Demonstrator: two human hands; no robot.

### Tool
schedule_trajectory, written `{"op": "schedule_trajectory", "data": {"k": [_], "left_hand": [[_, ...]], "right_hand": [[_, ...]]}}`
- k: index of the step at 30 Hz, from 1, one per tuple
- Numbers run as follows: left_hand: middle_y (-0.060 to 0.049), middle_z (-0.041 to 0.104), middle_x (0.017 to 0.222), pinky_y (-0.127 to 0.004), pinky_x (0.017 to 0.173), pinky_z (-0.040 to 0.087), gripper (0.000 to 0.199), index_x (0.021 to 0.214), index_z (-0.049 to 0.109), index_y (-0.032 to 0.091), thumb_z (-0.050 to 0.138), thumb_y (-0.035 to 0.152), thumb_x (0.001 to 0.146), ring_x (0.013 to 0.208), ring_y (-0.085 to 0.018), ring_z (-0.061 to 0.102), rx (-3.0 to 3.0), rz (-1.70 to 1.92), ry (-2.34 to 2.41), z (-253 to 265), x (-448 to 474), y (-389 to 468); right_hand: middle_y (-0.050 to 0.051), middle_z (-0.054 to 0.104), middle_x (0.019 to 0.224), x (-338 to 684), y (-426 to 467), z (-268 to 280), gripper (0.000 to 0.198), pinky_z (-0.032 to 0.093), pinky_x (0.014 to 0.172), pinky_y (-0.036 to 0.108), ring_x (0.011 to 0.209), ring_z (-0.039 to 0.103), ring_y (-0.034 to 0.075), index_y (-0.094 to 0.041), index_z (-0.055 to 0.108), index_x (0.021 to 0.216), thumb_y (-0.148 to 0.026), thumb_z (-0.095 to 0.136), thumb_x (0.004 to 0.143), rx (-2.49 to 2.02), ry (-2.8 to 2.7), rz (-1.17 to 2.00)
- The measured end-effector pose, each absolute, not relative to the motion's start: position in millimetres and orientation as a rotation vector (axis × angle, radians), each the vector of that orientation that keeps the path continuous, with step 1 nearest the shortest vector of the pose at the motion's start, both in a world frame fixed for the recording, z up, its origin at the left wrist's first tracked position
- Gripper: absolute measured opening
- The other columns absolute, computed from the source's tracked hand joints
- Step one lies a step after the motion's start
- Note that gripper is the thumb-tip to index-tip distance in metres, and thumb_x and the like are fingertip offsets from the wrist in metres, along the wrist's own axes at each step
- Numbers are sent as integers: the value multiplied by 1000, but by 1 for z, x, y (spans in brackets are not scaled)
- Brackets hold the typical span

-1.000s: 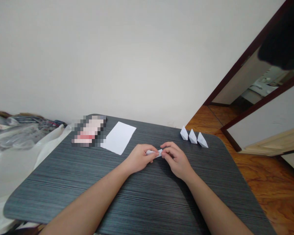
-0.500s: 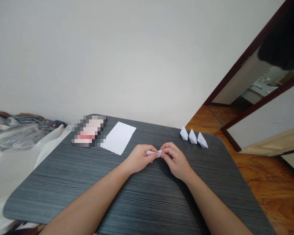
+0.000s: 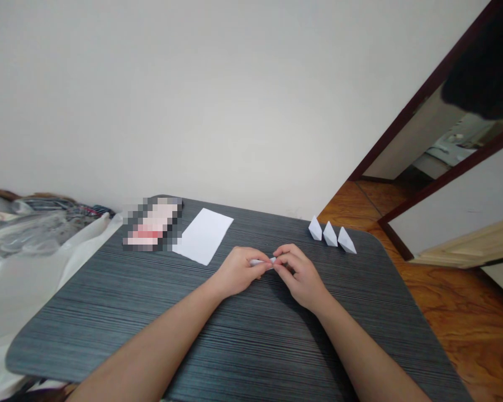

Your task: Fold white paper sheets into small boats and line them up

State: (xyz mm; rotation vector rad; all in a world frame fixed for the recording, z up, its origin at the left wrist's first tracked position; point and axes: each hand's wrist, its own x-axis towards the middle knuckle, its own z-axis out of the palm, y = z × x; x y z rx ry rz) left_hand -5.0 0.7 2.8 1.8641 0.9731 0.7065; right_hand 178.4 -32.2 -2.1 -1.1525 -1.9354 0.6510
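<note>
From my remote seat I have the left hand [image 3: 240, 271] and right hand [image 3: 302, 277] both pinching a small folded white paper [image 3: 260, 262] between thumb and fingers over the dark wood-grain table [image 3: 243, 346], a flat white sheet [image 3: 203, 237] lying beyond to the left and three folded paper boats [image 3: 330, 235] to the right.

head-worn view, facing forward, down over table [image 3: 251, 335]

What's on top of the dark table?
On the table: a pixelated, unidentifiable item, a white sheet and three folded paper pieces. The left hand and right hand pinch a small paper; hands and forearms cover whatever lies beneath.
</note>
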Motion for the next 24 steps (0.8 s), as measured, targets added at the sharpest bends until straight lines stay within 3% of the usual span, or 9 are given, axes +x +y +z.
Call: {"op": "schedule_trajectory", "data": {"k": [15, 19, 24], "left_hand": [[-1, 63, 59, -21, 55, 40, 25, 81, 69, 15, 53, 35, 80, 56, -12, 56, 1721, 683, 1021, 4, -5, 1], [-1, 62, 58, -21, 54, 39, 26, 81, 68, 15, 52, 36, 80, 54, -12, 55, 1693, 678, 1037, 4, -5, 1], [-1, 62, 58, -21, 54, 39, 26, 82, 68, 15, 53, 36, 79, 55, -12, 54, 1676, 686, 1017, 4, -4, 1]], "right_hand": [[7, 55, 95, 183, -30, -5, 11, 44, 79, 34, 90, 54, 19, -20, 58, 77, -17, 50, 85, -1175, -1885, 652], [8, 55, 103, 185, -29, -14, 11, 48, 66, 30, 76, 57, 15, -20, 55, 94, -20, 47, 87, -1191, -1720, 773], [1, 58, 74, 186, -28, -19, 11, 46, 58, 25, 62, 56, 13, -18, 58, 91, -25, 52, 85, -1269, -1778, 955]]}}
